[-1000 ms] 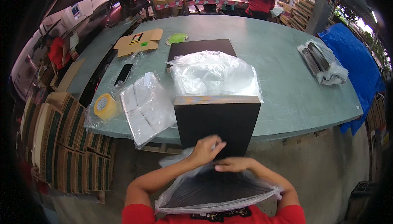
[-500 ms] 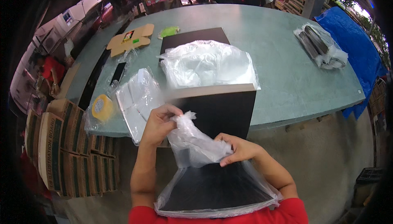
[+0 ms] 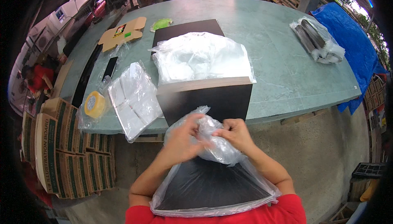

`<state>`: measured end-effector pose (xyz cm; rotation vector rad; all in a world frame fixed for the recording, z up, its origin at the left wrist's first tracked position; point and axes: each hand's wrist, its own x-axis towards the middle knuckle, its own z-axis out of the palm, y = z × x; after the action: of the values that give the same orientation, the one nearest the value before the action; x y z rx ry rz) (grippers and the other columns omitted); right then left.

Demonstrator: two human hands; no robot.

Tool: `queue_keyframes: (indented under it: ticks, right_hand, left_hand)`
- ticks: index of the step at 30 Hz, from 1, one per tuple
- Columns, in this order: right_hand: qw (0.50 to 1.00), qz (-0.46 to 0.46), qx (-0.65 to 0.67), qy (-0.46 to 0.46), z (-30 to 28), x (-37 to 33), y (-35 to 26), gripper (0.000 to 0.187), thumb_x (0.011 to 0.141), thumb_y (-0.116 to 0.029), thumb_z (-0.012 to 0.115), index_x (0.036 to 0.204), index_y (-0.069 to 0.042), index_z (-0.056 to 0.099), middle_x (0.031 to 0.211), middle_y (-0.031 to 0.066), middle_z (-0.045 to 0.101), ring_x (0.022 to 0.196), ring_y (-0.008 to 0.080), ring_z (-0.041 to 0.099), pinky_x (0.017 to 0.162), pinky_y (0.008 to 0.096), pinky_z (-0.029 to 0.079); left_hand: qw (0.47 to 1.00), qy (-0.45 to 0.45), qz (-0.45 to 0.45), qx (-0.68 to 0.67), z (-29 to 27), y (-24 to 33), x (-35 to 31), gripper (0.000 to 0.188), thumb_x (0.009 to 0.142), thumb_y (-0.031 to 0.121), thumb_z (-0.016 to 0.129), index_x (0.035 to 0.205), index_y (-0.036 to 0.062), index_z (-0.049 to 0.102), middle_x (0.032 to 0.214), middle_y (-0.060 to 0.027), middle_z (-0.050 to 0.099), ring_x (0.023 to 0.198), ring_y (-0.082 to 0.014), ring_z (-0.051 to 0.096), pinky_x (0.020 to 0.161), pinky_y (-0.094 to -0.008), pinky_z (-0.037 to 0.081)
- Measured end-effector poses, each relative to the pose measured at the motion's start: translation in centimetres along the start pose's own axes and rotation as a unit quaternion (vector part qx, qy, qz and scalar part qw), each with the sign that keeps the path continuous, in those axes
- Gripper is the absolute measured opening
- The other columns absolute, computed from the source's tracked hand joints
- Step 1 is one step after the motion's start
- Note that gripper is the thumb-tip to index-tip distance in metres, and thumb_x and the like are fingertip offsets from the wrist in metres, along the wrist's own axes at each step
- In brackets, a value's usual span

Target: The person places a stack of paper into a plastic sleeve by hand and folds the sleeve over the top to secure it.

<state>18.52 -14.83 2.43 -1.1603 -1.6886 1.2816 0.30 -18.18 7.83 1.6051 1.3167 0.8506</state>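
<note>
A clear plastic bag encloses a stack of black boards resting against my body, its mouth bunched up at the far end. My left hand, partly smeared by motion, curls around the left side of the bunched plastic. On the other side, my right hand pinches the same gathered plastic between thumb and fingers. Just beyond both hands stands a tall stack of black boards at the table's near edge. Loose clear plastic bags are heaped on top of it.
On the green table, to the left, lie a yellow tape roll, a plastic-wrapped white pack and a flattened cardboard box. A plastic-wrapped dark bundle sits far right. Brown cartons are stacked lower left.
My two hands have come closer together, bunching the spread bag mouth into a tighter clump. My left hand moved right and slightly down. The view shifted a little.
</note>
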Motion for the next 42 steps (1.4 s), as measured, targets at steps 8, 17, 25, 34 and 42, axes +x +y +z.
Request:
queue_keyframes:
  ticks: [8,17,25,34,42]
  right_hand:
    - [0.976,0.017,0.188,-0.104,-0.4,0.8,-2.1,0.016,0.076,-0.018,0.061,0.070,-0.003,0.058,0.064,-0.0029,0.052,0.057,0.0031,0.044,0.049,0.0185,0.035]
    - [0.857,0.097,0.498,0.087,-8.5,-0.7,1.8,0.012,0.075,-0.008,0.058,0.086,-0.003,0.055,0.078,0.0032,0.058,0.066,0.0110,0.055,0.059,0.0223,0.047]
    - [0.884,0.196,0.384,-0.182,-1.0,-0.7,-0.2,0.018,0.074,-0.016,0.064,0.083,-0.003,0.056,0.072,-0.0003,0.055,0.057,0.0059,0.049,0.051,0.0177,0.040]
    - [0.784,0.135,0.596,-0.107,-2.1,-0.9,0.6,0.011,0.078,-0.017,0.058,0.079,-0.008,0.050,0.073,0.0001,0.054,0.061,0.0092,0.052,0.055,0.0226,0.043]
    - [0.849,0.215,0.476,-0.082,-4.9,-2.1,2.4,0.011,0.077,-0.004,0.057,0.083,-0.004,0.048,0.078,0.0073,0.057,0.072,0.0165,0.057,0.063,0.0272,0.048]
  left_hand:
    - [0.996,-0.005,0.065,-0.068,0.4,-2.4,0.8,0.045,0.065,0.000,0.058,0.109,0.0063,0.049,0.096,-0.0086,0.056,0.083,-0.0157,0.055,0.072,-0.0252,0.042]
    - [0.951,0.247,-0.129,-0.133,-6.8,-13.7,-4.6,0.016,0.078,0.008,0.053,0.089,-0.0018,0.058,0.082,-0.0074,0.060,0.073,-0.0144,0.057,0.065,-0.0273,0.046]
    - [0.904,0.260,0.117,-0.319,-3.8,-4.4,-2.0,0.018,0.067,-0.006,0.046,0.082,0.0022,0.050,0.070,-0.0069,0.052,0.060,-0.0112,0.050,0.053,-0.0218,0.043]
    - [0.978,-0.017,-0.093,-0.186,-2.3,-7.2,-2.2,0.017,0.075,0.017,0.060,0.082,0.0018,0.059,0.070,0.0002,0.057,0.064,-0.0075,0.051,0.058,-0.0234,0.042]
    - [0.864,0.490,0.010,-0.120,-13.0,-13.5,-9.8,0.025,0.060,-0.005,0.043,0.084,-0.0042,0.053,0.080,-0.0104,0.055,0.069,-0.0159,0.054,0.065,-0.0275,0.047]
